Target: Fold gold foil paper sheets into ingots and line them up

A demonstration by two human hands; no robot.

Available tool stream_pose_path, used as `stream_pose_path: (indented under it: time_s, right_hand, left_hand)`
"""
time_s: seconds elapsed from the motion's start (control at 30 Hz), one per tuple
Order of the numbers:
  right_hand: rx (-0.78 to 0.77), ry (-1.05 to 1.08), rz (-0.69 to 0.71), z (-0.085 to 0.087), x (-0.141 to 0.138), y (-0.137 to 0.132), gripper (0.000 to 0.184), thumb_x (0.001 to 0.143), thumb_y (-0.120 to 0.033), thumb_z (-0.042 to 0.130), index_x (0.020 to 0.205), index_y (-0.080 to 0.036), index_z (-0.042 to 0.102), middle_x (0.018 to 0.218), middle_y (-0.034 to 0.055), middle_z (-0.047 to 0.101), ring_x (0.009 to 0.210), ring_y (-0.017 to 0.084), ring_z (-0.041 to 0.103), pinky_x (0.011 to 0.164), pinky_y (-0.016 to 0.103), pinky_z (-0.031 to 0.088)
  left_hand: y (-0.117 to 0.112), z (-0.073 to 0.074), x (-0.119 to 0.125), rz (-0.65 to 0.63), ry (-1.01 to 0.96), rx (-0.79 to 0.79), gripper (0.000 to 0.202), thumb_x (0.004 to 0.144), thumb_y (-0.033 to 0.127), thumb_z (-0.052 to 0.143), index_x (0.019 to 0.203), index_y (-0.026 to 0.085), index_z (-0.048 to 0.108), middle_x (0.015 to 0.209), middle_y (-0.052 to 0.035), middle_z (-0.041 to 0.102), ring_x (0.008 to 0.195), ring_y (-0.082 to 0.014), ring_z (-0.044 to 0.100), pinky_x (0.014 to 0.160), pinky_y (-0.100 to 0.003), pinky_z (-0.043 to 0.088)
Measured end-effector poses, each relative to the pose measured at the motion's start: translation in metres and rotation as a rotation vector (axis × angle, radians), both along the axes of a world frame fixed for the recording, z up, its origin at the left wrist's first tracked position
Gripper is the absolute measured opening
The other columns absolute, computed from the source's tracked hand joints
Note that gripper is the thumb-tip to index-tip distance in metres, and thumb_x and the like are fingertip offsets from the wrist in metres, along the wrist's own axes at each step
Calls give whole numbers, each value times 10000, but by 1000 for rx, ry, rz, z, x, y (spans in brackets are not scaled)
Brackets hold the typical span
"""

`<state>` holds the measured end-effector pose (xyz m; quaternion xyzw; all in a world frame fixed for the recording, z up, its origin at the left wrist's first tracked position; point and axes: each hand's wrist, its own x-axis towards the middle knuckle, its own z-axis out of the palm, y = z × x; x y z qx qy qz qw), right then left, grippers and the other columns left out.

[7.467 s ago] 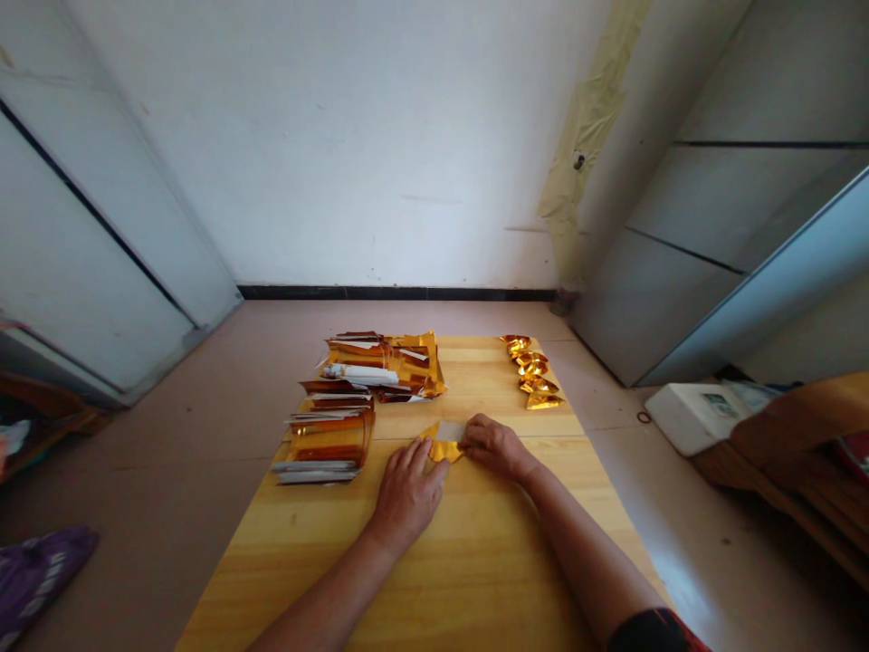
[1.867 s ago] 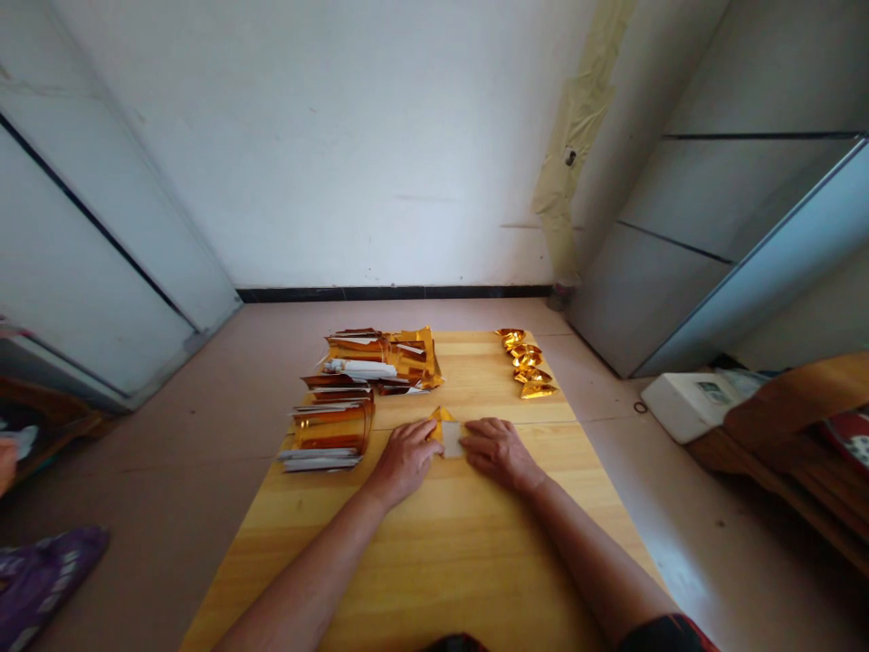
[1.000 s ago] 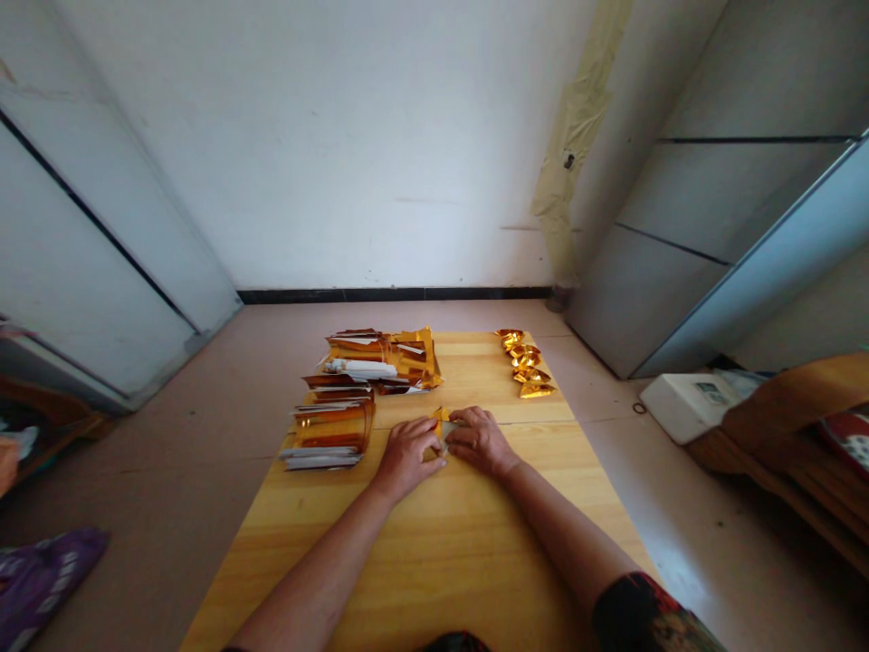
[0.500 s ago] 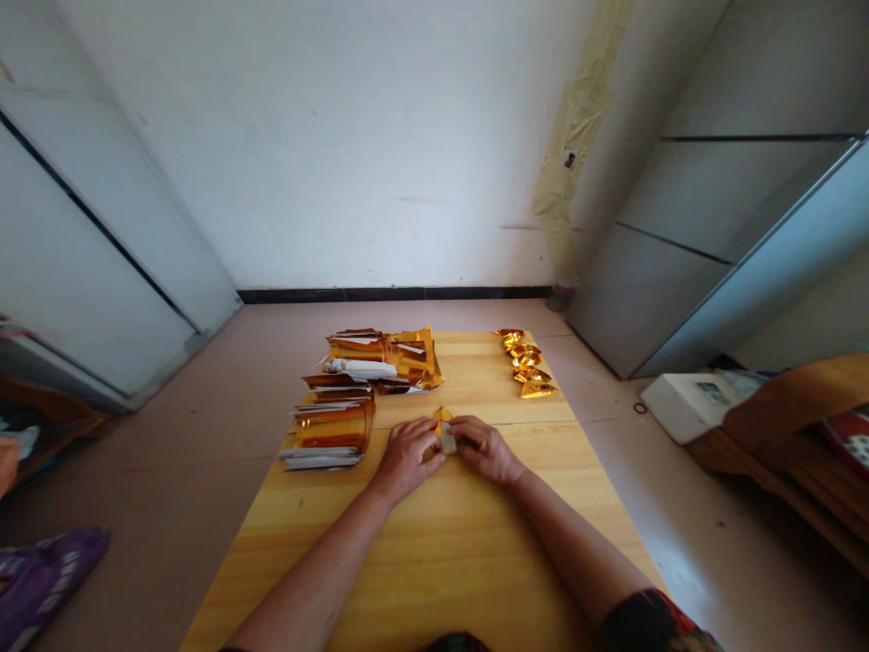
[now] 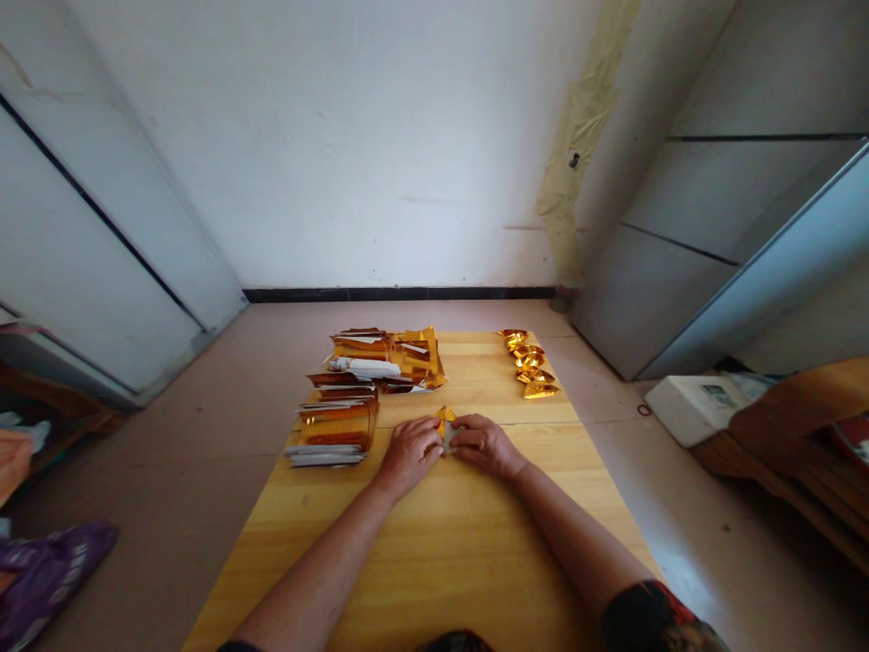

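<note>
A small piece of gold foil paper [image 5: 446, 435], partly folded with its pale back showing, lies between my two hands on the wooden table [image 5: 434, 534]. My left hand [image 5: 411, 453] has its fingers closed on the left side of the paper. On the paper's right side, my right hand [image 5: 487, 446] grips with bent fingers. Much of the paper is hidden under the fingertips. Stacks of gold foil paper [image 5: 336, 426] rest to the left, and another bundle [image 5: 414, 358] is behind them. Several folded gold foil pieces [image 5: 533, 371] stand in a row at the far right.
A white wall [image 5: 380, 163] rises behind the table. To the right are a grey cabinet [image 5: 712, 208], a white box [image 5: 689, 407] and wooden furniture [image 5: 801, 444]. A purple bag [image 5: 61, 580] lies on the floor at the left.
Both hands stay at the paper, and its pale strip between them looks narrower. The whole view has shifted slightly.
</note>
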<state>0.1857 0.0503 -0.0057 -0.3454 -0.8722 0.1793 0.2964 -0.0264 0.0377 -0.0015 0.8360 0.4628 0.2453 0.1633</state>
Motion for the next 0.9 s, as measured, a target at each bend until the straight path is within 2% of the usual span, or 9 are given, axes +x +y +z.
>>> stream_pose_path:
  time_s: [0.17,0.27,0.43,0.6,0.9]
  right_hand:
    - [-26,28,17,1,-2,2,210,863,-380,575,899,-241,728,1043,76,647,973,174,612,850,277,472]
    - [-34,9,25,2,-5,3,215,874,-370,558,863,-238,726,993,64,651,901,156,621,802,254,473]
    - [-33,-59,-39,4,-11,3,201,888,-328,543,808,-231,700,908,39,647,812,134,606,736,227,447]
    - [-8,-171,-96,4,-15,4,161,876,-283,564,777,-199,659,772,20,599,696,116,559,642,204,394]
    - [12,-202,-83,5,-21,8,154,877,-259,563,757,-188,628,753,11,578,701,110,519,635,197,359]
  left_hand:
    - [1,-4,2,59,-44,-16,73,757,171,599,775,232,634,1173,-25,642,1115,-208,554,932,-383,393]
    - [2,-7,2,66,-52,-16,75,731,173,624,771,235,638,1166,-23,644,1106,-210,558,936,-376,399]
    - [4,-11,3,69,-33,-5,90,717,181,641,776,247,655,1180,-18,639,1103,-218,558,944,-387,398]
    - [4,-9,3,61,-51,-6,82,714,189,649,775,243,656,1165,-24,647,1092,-216,570,936,-382,412]
    - [2,-5,2,57,-85,-12,145,715,132,603,798,242,647,1151,-29,655,1103,-209,574,953,-379,418]
